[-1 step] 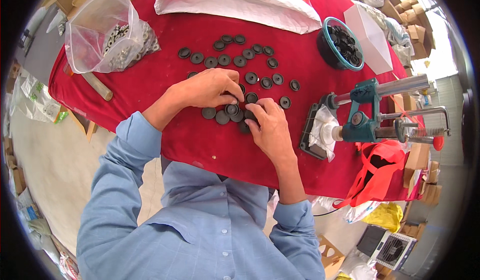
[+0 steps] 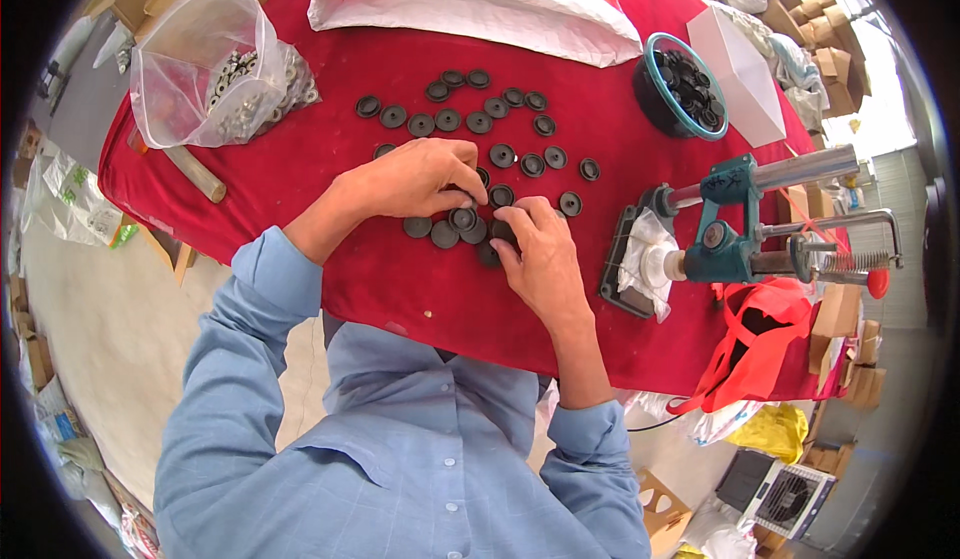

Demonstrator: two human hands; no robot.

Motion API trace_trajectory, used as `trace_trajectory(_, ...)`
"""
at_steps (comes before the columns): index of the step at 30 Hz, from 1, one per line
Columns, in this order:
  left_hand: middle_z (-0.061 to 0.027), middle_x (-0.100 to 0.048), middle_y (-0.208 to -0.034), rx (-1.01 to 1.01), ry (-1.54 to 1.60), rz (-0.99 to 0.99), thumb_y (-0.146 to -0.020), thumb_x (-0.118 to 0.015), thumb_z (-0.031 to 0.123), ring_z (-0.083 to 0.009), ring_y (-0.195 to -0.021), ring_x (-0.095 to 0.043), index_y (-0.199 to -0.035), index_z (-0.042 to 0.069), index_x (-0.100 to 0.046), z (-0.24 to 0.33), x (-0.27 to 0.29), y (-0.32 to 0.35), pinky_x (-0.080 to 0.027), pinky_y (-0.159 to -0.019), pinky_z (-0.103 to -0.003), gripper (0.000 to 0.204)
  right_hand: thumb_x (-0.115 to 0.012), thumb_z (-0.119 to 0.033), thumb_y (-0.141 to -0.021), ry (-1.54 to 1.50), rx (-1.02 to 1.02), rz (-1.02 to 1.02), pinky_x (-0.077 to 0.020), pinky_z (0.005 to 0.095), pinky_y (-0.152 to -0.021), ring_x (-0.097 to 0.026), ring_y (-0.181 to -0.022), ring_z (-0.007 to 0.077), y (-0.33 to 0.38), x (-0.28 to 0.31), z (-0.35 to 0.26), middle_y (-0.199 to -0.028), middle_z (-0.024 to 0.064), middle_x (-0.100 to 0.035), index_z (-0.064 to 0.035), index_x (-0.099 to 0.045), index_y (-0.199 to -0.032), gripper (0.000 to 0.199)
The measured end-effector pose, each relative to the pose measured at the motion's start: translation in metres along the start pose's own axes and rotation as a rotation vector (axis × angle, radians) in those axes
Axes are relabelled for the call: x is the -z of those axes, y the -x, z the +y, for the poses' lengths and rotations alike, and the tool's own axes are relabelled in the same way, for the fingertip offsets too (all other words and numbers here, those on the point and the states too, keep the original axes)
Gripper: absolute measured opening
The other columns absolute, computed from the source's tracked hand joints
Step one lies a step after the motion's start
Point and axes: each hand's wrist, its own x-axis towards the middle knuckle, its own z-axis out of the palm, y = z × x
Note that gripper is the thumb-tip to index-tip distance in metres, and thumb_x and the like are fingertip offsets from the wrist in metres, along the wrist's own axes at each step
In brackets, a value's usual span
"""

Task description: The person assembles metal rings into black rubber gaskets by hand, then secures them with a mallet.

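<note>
Round black plastic discs with raised rims and small centre hubs lie scattered on the red tablecloth, such as one disc (image 2: 448,119) in the upper rows. My left hand (image 2: 425,174) reaches in over them with fingers curled down. Its thumb and fingertips close on the edge of a small black disc (image 2: 463,218), partly hidden. Beside it, my right hand (image 2: 545,254) has thumb and fingers bent around another black disc (image 2: 501,230), mostly covered by the fingers. Flat-faced discs (image 2: 445,234) lie just below the left fingertips, some overlapping.
A teal-rimmed bowl (image 2: 724,127) of black discs stands far right, beside a white box (image 2: 735,69). A green hand press (image 2: 730,214) occupies the right side. Far left, a clear plastic tub (image 2: 165,89) holds small metal parts near a wooden stick (image 2: 195,173). A white sack (image 2: 470,9) lies across the back.
</note>
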Motion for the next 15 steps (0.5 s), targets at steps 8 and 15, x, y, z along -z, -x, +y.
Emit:
trace_trajectory(8,-0.0143,-0.063,-0.107,-0.034,-0.119,0.121,-0.088,-0.080,0.010,-0.0343,-0.097,-0.068,-0.109,0.004,-0.077,0.022,-0.018,0.043,-0.056,-0.084,-0.047,0.022,-0.078,0.001,-0.087,-0.199,-0.217,0.126,-0.0564,0.0429,-0.070,-0.070,-0.082,0.0327,0.029,0.025,0.010,-0.103,0.0143,-0.065,-0.0050,-0.069,-0.108,0.023)
trace_trajectory(15,-0.0131,-0.066,-0.108,0.025,-0.103,0.231,-0.086,-0.083,0.012,-0.0322,-0.090,-0.070,-0.113,0.003,-0.073,0.031,-0.025,0.058,-0.059,-0.078,-0.043,0.031,-0.077,-0.006,-0.088,0.273,-0.208,0.096,-0.0521,0.0470,-0.079,-0.068,-0.093,0.0345,0.061,0.040,0.029,-0.102,0.0113,-0.064,-0.0078,-0.069,-0.109,0.022)
